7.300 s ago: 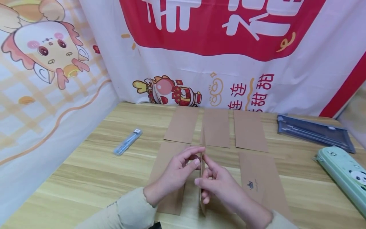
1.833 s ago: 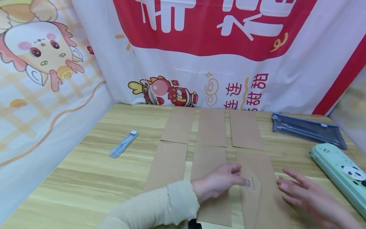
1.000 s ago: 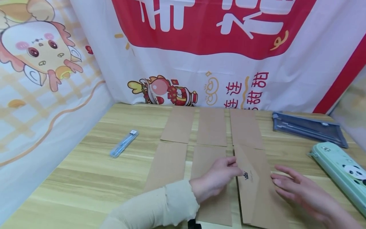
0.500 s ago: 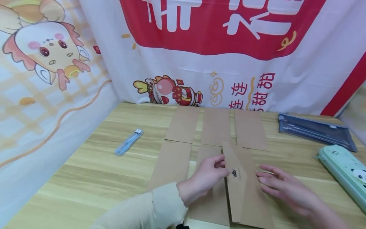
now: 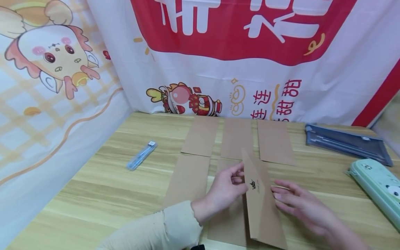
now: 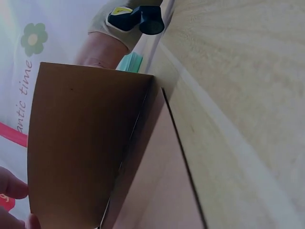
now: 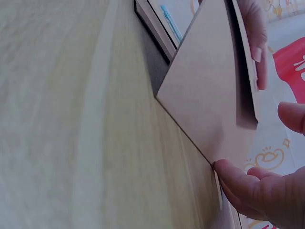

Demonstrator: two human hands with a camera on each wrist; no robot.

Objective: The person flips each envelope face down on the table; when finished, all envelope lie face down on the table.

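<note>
A brown kraft-paper envelope [image 5: 260, 205] with a small black crown and faint lettering stands tilted on its long right edge, its left side raised. My left hand [image 5: 223, 191] pinches that raised left edge between thumb and fingers. The fingertips of my right hand [image 5: 297, 203] touch the lower right edge, with the thumb held apart, as the right wrist view shows. A flap opens slightly along the envelope [image 7: 200, 90] there. Beneath and to the left lies another brown envelope [image 5: 229, 222], partly covered by my left hand and the tilted one.
Three brown sheets or envelopes [image 5: 237, 139] lie in a row at the back, and one more [image 5: 189, 180] lies front left. A clear blue-tinted slim case [image 5: 142, 155] is at left. At right are a dark mesh pouch [image 5: 347, 143] and a green panda pencil case [image 5: 375, 187].
The crown-printed envelope, flat at the right earlier, has been lifted by its left edge and shifted left, tilting more steeply. My right hand has followed leftward along its right edge.
</note>
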